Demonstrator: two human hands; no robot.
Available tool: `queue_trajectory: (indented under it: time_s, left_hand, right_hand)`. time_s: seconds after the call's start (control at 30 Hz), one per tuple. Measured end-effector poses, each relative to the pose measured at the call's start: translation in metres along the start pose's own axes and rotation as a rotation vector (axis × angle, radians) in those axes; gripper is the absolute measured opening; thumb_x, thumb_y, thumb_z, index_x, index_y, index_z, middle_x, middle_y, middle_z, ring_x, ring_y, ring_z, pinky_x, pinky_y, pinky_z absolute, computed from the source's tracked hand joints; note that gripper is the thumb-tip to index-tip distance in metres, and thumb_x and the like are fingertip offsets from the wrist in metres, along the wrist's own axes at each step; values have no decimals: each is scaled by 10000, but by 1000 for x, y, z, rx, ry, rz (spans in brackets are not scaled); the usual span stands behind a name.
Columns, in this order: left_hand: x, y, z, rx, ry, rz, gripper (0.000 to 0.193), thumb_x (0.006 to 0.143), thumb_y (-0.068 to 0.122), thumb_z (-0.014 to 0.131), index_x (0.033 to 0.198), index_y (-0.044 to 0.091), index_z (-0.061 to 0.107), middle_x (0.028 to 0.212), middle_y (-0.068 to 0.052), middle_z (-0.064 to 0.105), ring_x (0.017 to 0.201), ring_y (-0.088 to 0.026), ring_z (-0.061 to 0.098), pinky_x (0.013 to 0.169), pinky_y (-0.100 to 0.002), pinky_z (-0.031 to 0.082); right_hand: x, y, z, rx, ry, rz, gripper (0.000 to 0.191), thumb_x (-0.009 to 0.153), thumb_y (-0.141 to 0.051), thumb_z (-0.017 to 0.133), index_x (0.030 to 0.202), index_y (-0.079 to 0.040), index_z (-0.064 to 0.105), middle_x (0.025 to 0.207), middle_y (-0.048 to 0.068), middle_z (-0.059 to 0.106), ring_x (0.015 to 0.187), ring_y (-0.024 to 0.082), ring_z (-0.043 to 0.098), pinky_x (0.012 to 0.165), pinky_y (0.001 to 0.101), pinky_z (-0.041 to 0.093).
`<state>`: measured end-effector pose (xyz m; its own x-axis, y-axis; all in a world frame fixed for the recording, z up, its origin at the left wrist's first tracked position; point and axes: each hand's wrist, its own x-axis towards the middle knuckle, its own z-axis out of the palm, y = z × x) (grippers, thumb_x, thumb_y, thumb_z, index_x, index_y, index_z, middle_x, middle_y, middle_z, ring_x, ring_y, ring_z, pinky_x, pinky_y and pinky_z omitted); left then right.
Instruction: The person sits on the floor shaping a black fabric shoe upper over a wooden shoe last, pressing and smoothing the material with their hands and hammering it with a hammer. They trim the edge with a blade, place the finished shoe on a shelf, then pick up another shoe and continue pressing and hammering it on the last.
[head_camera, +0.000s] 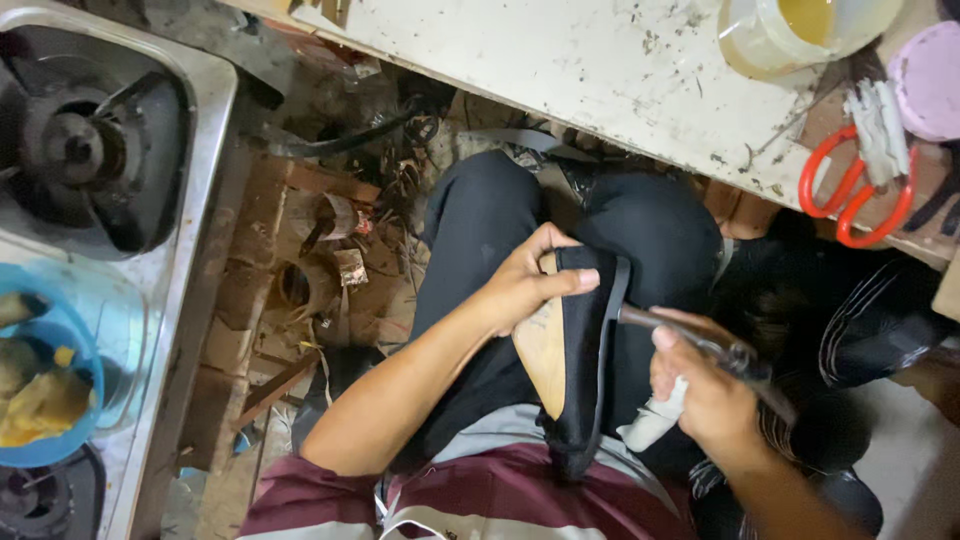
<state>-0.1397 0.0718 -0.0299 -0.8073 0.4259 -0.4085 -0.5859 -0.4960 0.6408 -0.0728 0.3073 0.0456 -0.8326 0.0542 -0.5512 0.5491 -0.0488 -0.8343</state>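
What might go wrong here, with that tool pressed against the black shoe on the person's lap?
The tool in the right hand touches the black shoe close to the left hand; a slip might jab the thumb. The shoe rests only on the person's lap, so it may twist or slide under pressure. The red-handled scissors lie near the worktable edge above the legs and might get knocked off.
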Motion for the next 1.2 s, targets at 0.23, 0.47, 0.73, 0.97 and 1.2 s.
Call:
queue_trajectory:
  time_s: [0.23,0.47,0.73,0.97,1.2]
  left_hand:
    - [8,-2,3,202,73,-9,398,841,90,822,1117,32,542,970,-60,702,910,-104,659,820,-270,550]
    - [3,18,4,108,-44,-45,453,836,78,825,1222,34,592,1037,-22,680,978,-93,632,875,-261,528]
    - [1,4,9,249,-54,-72,428,850,57,840,1212,14,615,1040,-27,678,992,-89,621,888,-263,527]
    - [1,8,7,136,-103,-29,423,842,0,820,1202,17,599,1064,-18,669,995,-81,638,883,-251,552]
    - [-2,-8,3,-3,-111,-121,451,837,-20,817,1217,29,579,1069,-75,678,963,-92,662,852,-263,578]
  right_hand:
    - [16,-28,2,-493,-18,142,319,863,-101,693,1154,28,712,518,79,566,400,153,466,380,329,390]
    - [35,-15,-31,17,-142,199,407,860,-155,664,1199,70,660,553,54,559,437,140,497,411,297,412]
    - [25,-37,-15,-470,48,303,378,875,-159,694,1188,52,700,513,97,577,429,164,500,415,323,417]
    - [50,-28,-35,124,-193,262,351,928,-112,610,1227,57,687,562,33,511,471,130,484,427,296,403]
    - [58,-36,-35,-170,-202,322,309,917,-126,615,1148,60,703,519,79,482,415,180,470,375,350,392]
